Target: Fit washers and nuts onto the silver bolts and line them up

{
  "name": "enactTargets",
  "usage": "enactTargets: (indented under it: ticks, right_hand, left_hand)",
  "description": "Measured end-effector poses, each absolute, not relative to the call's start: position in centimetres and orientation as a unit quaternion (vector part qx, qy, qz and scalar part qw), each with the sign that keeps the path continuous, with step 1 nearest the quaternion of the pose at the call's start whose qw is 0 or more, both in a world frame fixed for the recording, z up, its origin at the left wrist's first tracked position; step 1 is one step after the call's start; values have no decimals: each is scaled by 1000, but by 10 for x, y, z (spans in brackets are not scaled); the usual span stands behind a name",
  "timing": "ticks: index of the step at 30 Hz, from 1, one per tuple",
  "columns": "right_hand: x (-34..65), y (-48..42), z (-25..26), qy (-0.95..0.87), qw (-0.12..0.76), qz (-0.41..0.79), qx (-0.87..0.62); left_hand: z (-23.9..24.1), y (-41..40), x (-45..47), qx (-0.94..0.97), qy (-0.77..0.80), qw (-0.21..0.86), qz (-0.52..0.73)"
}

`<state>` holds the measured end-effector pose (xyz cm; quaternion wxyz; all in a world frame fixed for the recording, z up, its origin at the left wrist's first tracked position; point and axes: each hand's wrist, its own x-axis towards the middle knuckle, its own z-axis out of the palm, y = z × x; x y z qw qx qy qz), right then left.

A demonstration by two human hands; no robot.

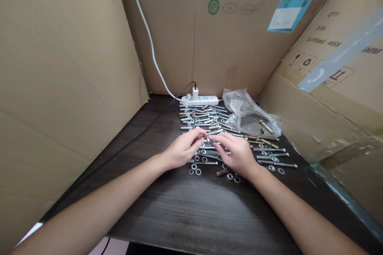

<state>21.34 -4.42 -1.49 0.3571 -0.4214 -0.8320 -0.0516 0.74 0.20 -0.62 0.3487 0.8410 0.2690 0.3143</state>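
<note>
My left hand (186, 148) and my right hand (237, 152) meet fingertip to fingertip over a spread of metal hardware. Both have their fingers curled into a pinch. A small shiny metal piece (207, 141) shows between the fingertips; whether it is held or lies behind them, I cannot tell. Below and around the hands lie several long bolts (206, 163), loose nuts (229, 176) and flat washers (198, 172). Beside my right wrist more bolts (283, 165) lie with a washer (281, 171). A dark brown cylindrical piece (222, 172) rests partly under my right hand.
A white power strip (206, 100) with a plugged-in adapter (195, 94) lies at the back. A clear plastic bag (254, 113) sits to its right. A black cable (134, 139) crosses the dark table (191, 215) on the left. Cardboard walls (167, 40) surround three sides.
</note>
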Motion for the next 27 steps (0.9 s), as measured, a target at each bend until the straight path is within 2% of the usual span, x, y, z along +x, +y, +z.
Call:
enactTargets:
  ticks: [22,27]
  right_hand:
    - [213,-44,-13,-825,363,-62,-428]
    - [213,-44,-13,-823,366,-59,-430]
  left_hand:
    - [1,2,7,832,280,409,249]
    - [-5,2,9,812,287,400,313]
